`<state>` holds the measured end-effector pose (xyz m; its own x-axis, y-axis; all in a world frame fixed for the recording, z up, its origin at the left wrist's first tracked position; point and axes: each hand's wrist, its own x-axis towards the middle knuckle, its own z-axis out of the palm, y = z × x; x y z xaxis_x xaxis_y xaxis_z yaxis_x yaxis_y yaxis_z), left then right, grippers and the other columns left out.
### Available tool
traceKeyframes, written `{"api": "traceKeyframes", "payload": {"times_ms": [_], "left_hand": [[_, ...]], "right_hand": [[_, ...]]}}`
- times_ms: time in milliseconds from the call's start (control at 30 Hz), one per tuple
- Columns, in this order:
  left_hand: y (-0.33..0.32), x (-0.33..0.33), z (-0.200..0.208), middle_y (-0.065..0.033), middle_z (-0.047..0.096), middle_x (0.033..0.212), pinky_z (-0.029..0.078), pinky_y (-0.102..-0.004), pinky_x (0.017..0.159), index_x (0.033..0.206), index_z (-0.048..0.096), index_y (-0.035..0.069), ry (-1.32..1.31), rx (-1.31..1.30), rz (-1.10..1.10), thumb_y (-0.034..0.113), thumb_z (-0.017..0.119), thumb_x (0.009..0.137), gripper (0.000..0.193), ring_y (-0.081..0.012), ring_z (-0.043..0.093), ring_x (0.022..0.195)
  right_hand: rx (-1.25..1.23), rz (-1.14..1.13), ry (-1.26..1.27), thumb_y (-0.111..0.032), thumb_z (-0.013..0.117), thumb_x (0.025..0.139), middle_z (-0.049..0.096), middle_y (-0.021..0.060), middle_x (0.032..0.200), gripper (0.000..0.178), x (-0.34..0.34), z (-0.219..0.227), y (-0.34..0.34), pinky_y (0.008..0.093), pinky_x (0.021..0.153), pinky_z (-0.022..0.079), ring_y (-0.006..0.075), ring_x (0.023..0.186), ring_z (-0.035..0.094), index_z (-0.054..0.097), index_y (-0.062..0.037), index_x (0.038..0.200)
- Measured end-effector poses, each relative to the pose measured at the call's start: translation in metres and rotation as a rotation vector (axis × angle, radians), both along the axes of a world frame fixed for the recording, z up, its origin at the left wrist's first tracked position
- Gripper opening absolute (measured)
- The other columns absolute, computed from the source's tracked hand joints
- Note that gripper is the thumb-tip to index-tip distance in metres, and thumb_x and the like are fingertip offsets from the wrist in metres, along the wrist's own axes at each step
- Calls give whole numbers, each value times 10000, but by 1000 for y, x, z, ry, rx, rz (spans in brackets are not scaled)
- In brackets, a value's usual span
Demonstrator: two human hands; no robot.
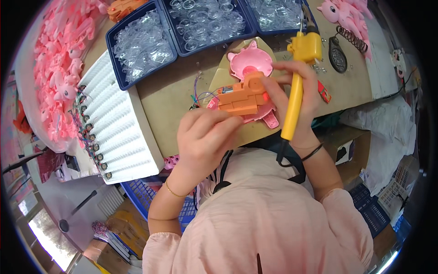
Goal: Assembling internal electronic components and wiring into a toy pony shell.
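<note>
A yellow soldering iron rests in my right hand, its cord trailing from the lower end and its metal tip up near the blue trays. Fingertips of the same hand touch the right end of an orange plastic housing. My left hand is closed, with finger and thumb at the housing's lower left edge; the exact grip is partly hidden. Beneath the housing lies an open pink toy shell. Thin blue and purple wires run from the housing's left side to small parts on the table.
Blue trays of clear plastic parts line the back. A white foam rack with wired round parts stands left, beside a bag of pink toys. At right lie a coiled spring, a black oval piece and a red tool.
</note>
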<state>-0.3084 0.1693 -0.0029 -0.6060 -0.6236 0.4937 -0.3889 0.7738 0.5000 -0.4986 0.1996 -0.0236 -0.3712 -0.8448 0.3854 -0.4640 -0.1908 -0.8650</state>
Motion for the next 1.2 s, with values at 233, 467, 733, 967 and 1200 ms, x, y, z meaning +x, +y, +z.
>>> {"api": "traceKeyframes", "payload": {"times_ms": [233, 467, 733, 967, 1200], "left_hand": [[11, -7, -10, 19, 638, 1023, 396, -277, 772, 875, 649, 141, -252, -369, 10, 152, 667, 707, 170, -140, 555, 896], [4, -4, -28, 28, 648, 1075, 377, -244, 794, 843, 657, 131, -69, -603, 46, 150, 653, 720, 124, -99, 550, 936], [17, -12, -14, -32, 635, 1063, 397, -290, 790, 882, 636, 81, -240, -258, 87, 139, 601, 697, 197, -167, 562, 909], [21, -11, 5, -16, 617, 911, 396, -321, 764, 880, 638, 90, -126, 149, -12, 95, 668, 646, 236, -182, 554, 836], [14, -34, 0, -10, 574, 803, 364, -334, 735, 840, 645, 99, -101, 169, 110, 101, 697, 718, 132, -208, 523, 787]], "right_hand": [[13, -83, 118, 15, 692, 765, 577, 84, 956, 378, 2, 4, -9, 188, 602, 480, 83, 673, 593, 467, -19, 1068], [-71, -43, -260, 13, 682, 777, 544, 73, 928, 351, 8, 6, -7, 201, 659, 490, 96, 742, 592, 479, -20, 1061], [-21, 31, -118, -75, 565, 872, 588, 124, 1025, 321, -32, -2, 24, 258, 773, 490, 176, 901, 601, 469, 33, 1158], [10, -334, 279, -571, 492, 857, 514, 186, 1151, 810, -90, 25, 98, 301, 771, 489, 216, 896, 612, 342, 74, 1323], [17, -212, -321, -496, 552, 853, 504, 169, 1205, 751, -70, 21, 154, 374, 880, 477, 268, 1064, 557, 305, 17, 1344]]}}
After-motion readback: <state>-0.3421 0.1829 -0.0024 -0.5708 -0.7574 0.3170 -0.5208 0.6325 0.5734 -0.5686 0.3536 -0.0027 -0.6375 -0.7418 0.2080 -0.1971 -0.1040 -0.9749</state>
